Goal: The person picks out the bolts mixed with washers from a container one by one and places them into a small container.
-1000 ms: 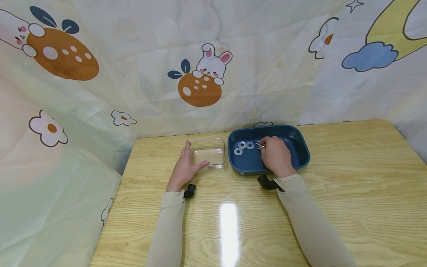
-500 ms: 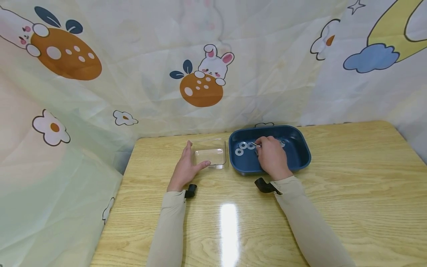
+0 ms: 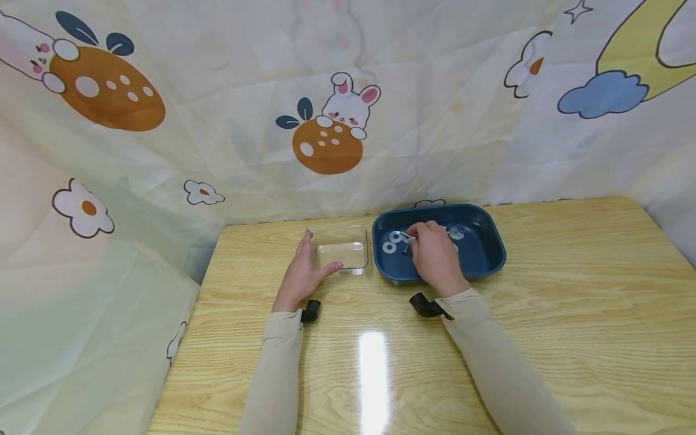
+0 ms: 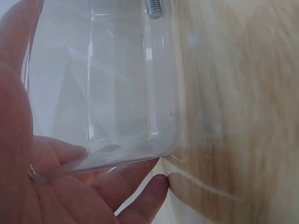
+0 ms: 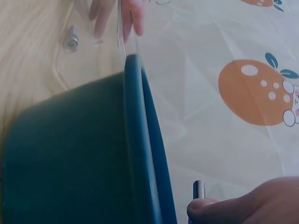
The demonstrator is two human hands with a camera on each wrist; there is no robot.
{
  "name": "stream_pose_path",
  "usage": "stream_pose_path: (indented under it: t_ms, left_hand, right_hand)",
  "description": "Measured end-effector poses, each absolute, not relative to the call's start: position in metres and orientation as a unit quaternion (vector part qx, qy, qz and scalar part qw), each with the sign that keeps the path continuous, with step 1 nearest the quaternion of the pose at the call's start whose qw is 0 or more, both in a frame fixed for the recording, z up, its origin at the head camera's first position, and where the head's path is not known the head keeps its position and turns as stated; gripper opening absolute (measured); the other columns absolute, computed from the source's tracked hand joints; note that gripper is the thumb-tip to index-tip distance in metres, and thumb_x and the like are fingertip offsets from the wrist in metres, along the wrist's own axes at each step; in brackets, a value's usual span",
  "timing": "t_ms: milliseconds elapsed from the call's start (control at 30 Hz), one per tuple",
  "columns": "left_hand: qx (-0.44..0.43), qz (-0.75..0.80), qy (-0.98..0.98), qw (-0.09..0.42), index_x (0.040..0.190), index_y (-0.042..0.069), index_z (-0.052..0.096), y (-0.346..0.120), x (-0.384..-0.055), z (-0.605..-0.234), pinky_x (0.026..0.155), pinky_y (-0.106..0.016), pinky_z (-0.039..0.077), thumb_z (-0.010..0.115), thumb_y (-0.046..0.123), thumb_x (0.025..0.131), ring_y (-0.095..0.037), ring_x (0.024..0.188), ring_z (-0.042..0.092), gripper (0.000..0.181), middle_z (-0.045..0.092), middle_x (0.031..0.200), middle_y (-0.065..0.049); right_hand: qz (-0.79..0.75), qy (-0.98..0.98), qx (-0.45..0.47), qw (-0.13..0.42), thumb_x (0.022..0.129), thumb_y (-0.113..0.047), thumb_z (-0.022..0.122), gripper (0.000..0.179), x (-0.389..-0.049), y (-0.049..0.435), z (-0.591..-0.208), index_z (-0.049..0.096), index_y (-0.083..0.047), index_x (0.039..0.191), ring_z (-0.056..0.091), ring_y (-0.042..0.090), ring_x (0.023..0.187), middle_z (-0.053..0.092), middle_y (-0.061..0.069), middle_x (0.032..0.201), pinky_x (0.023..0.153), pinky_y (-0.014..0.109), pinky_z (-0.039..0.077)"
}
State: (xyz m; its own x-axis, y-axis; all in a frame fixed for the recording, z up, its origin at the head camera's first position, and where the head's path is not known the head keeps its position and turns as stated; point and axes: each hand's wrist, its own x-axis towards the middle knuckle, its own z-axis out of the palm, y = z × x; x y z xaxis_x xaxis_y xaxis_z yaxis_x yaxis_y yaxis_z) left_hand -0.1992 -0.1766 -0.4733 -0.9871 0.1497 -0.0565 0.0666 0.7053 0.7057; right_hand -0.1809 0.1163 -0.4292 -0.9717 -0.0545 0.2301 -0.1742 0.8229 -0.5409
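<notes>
My left hand (image 3: 299, 275) grips the left end of a clear plastic box (image 3: 342, 256), its thumb along the near side. A threaded metal bolt (image 4: 153, 8) lies inside that box, in the left wrist view. My right hand (image 3: 437, 257) is over a dark blue tray (image 3: 492, 266), pinching another bolt (image 5: 199, 189) between thumb and fingers. The threaded end of this bolt stands out past the thumb in the right wrist view. Flat washers (image 3: 389, 247) lie in the tray around the right hand, which hides part of the contents.
The box and tray stand side by side near the back of the wooden table (image 3: 337, 356). Behind them hangs a printed cloth (image 3: 435, 139). More washers (image 3: 455, 233) lie in the tray's right part, with a small dark piece (image 3: 405, 249) left of the hand.
My right hand has moved left within the tray with the bolt, uncovering washers on the right. The left hand and the clear box have stayed in place.
</notes>
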Motion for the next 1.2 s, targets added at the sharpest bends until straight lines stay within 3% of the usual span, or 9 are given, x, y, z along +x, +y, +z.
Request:
stream_pose_path:
  t_ms: [633, 867, 1200]
  left_hand:
    - [0.056, 0.37, 0.926, 0.058, 0.163, 0.017, -0.005, -0.178, -0.2, -0.475, 0.117, -0.054, 0.027, 0.069, 0.072, 0.08, -0.034, 0.15, 0.023, 0.123, 0.008, 0.169, -0.002]
    - [0.056, 0.368, 0.926, 0.059, 0.163, 0.016, -0.004, -0.178, -0.2, -0.474, 0.117, -0.055, 0.026, 0.072, 0.061, 0.085, -0.034, 0.15, 0.021, 0.118, 0.007, 0.169, -0.003]
    - [0.056, 0.364, 0.928, 0.061, 0.162, 0.016, -0.005, -0.177, -0.201, -0.474, 0.117, -0.055, 0.026, 0.069, 0.069, 0.082, -0.034, 0.15, 0.021, 0.121, 0.007, 0.169, -0.004]
  right_hand:
    - [0.313, -0.937, 0.106, 0.111, 0.099, -0.003, 0.061, 0.016, -0.179, 0.092, -0.434, 0.067, 0.003, 0.113, 0.057, 0.035, 0.098, 0.061, 0.019, 0.108, 0.081, 0.046, 0.051]
    - [0.314, -0.933, 0.131, 0.115, 0.099, -0.003, 0.063, 0.014, -0.177, 0.083, -0.432, 0.068, 0.004, 0.109, 0.057, 0.033, 0.092, 0.061, 0.019, 0.104, 0.08, 0.044, 0.05]
    - [0.299, -0.933, 0.157, 0.128, 0.099, -0.005, 0.063, 0.013, -0.176, 0.077, -0.432, 0.069, 0.001, 0.109, 0.055, 0.031, 0.089, 0.06, 0.017, 0.102, 0.075, 0.04, 0.05]
